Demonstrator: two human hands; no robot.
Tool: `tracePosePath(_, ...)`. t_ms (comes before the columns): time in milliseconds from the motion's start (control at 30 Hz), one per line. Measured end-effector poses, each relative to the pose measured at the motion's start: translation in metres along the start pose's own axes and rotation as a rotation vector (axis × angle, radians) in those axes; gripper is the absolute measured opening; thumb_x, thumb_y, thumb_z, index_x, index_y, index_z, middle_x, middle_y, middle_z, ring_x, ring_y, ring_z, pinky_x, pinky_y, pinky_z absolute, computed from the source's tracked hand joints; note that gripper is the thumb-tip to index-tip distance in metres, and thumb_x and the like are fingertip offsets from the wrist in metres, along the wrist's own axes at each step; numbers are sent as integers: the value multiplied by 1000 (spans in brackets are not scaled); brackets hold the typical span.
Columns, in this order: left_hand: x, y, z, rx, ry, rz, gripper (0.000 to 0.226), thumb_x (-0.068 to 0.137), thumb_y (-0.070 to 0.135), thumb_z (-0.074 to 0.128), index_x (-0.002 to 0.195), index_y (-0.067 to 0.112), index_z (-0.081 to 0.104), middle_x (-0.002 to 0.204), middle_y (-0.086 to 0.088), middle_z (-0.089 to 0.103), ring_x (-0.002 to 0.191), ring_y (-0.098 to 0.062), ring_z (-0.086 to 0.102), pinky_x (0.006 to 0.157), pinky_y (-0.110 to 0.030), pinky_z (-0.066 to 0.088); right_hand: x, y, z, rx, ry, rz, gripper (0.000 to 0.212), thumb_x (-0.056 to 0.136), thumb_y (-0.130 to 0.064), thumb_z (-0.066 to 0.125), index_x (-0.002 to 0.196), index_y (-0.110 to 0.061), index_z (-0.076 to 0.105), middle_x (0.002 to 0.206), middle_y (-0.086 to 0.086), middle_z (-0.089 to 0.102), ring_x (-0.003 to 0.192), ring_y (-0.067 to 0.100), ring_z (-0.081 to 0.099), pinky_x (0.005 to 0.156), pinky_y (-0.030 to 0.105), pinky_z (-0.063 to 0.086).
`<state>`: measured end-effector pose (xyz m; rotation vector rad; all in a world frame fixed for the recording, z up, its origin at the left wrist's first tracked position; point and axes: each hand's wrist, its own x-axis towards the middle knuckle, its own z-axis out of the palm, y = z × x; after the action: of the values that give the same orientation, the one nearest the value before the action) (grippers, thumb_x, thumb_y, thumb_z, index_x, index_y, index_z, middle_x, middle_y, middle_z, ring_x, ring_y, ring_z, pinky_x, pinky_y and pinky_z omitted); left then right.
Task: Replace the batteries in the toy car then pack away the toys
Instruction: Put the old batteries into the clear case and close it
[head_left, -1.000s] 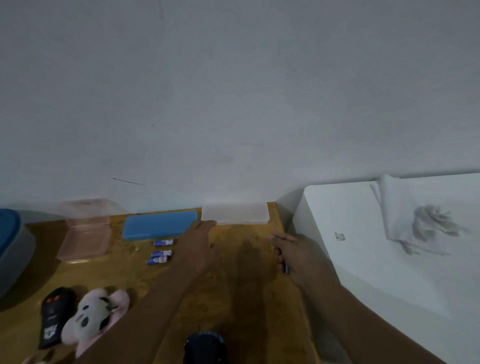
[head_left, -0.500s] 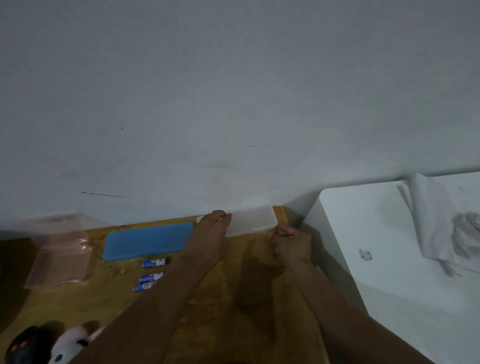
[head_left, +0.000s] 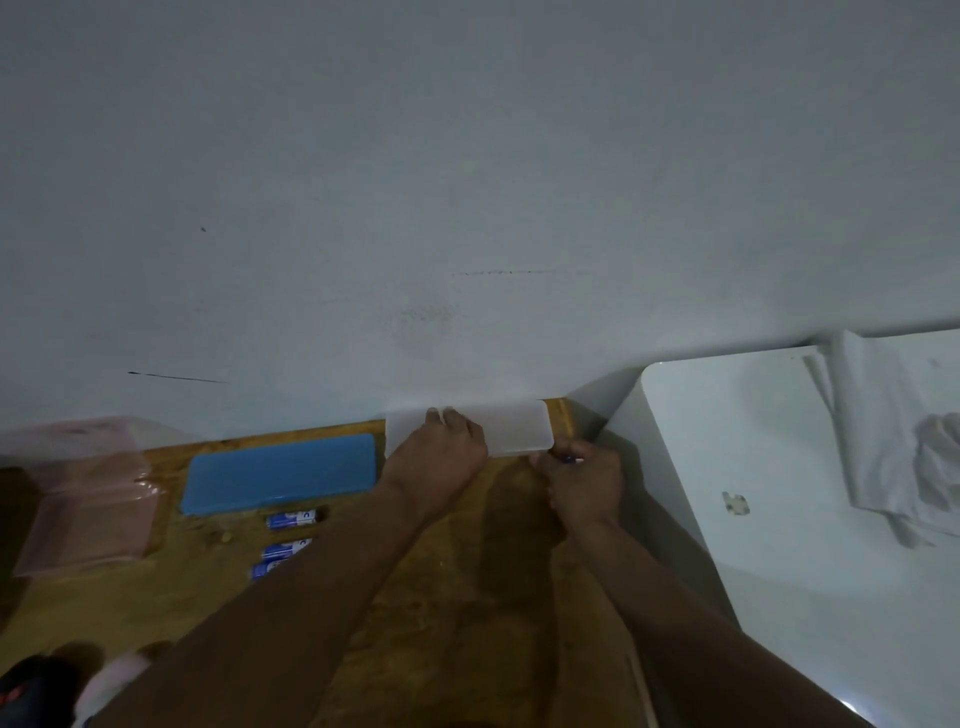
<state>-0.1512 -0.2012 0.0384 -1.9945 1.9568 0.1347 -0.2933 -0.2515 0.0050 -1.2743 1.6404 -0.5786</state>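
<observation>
Left hand (head_left: 439, 457) lies flat on white box (head_left: 517, 428) at bench (head_left: 467, 597) back edge, against wall; right hand (head_left: 584, 483), curled, pinches battery (head_left: 568, 459) beside box corner. Three spare batteries (head_left: 291, 518) lie near blue box (head_left: 280, 473).

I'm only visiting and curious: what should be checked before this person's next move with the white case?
1. Left hand steadies the white case: ok, it rests on the lid.
2. Right hand has its load: ok, it grips a small blue-tipped item; what it is, cannot tell.
3. White case open: not ok, looks shut.
4. Batteries within reach: ok, three lie on the table by the blue case.
5. Pink case ready for packing: ok, lies open.
</observation>
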Motion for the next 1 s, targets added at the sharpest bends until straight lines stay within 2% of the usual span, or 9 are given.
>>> tracePosePath(200,1,1,-8,188,-45,115,46,95,-6,43,136,-19,28,136,-43,37,121,-48,51,99,-46,46,-2,-2,-2,-64,14,-60,24,84,-15,71,106,-8,72,109,8,71,94,22,65,90,31,50)
tracePosePath(267,0,-2,-12,260,-57,168,44,88,-3,56,126,-22,43,122,-44,50,105,-44,63,87,-41,54,0,-2,-2,-76,20,-86,24,84,-15,71,106,-7,72,108,8,72,89,19,64,86,25,47)
tracePosePath(367,-2,-5,-16,332,-50,181,49,43,14,91,83,-9,75,76,-29,71,56,-29,70,48,-28,56,3,-2,-2,-113,18,-115,24,84,-14,71,106,-7,72,109,9,72,93,23,67,87,26,48)
tracePosePath(500,2,-3,-25,390,-99,184,45,69,12,79,101,-17,66,93,-36,67,78,-34,71,67,-31,58,4,-1,-3,-146,2,-157,24,84,-15,70,107,-8,72,111,8,71,98,24,68,90,32,51)
tracePosePath(600,-1,-8,-26,279,49,201,32,39,15,88,65,2,74,57,-12,66,43,-19,61,38,-18,44,3,-1,-6,-167,-11,-169,23,85,-15,69,107,-8,72,108,7,72,93,21,67,87,28,51)
tracePosePath(700,2,-18,-21,150,-37,188,27,85,11,57,108,-2,64,97,-16,67,79,-27,65,57,-31,43,5,-2,-9,-184,-36,-167,22,85,-15,70,106,-9,72,107,7,72,84,13,62,83,24,46)
tracePosePath(767,10,-24,-18,73,-31,125,30,93,13,44,116,-1,55,107,-16,63,90,-32,62,64,-33,38,6,-5,-13,-191,-70,-147,24,85,-17,70,107,-9,71,107,5,71,82,11,58,82,24,45)
tracePosePath(900,12,-27,-23,-49,-3,127,21,92,14,43,101,1,57,89,-14,60,78,-30,58,64,-33,37,6,-6,-17,-167,-129,-81,25,82,-20,74,106,-14,69,105,5,69,89,21,65,86,33,55)
tracePosePath(1000,11,-26,-30,-81,9,124,20,91,12,45,94,0,61,66,-6,44,52,-17,35,60,-30,34,5,-8,-20,-119,-186,50,17,86,-17,69,102,-13,64,94,9,68,75,21,65,65,31,58)
